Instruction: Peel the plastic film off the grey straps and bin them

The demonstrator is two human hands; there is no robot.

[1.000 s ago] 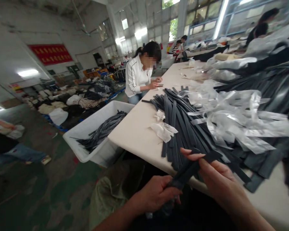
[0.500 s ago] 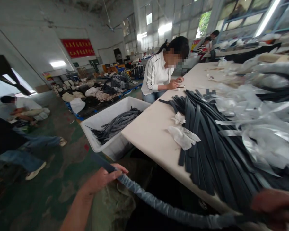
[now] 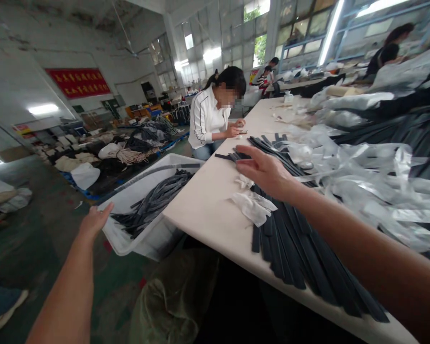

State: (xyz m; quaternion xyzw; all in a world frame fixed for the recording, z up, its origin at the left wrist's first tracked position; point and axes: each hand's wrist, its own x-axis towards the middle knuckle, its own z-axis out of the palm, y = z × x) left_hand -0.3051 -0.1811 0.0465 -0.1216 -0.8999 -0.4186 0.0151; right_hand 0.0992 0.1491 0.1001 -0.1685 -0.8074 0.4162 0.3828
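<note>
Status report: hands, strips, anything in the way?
Left hand by white bin, grip unclear. Right hand open over dark strips. Grey strip spans bin's far side. White scrap overlaps dark strips.

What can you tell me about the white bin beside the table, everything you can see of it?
The white bin is an open-topped, roughly rectangular tub with a rolled-looking rim and smooth, plastic-looking walls. It sits beside the table, whose edge hides part of it. Inside lies a heap of dark strips. A longer strip runs along its far side. The left hand is by its left corner; contact is unclear.
</note>
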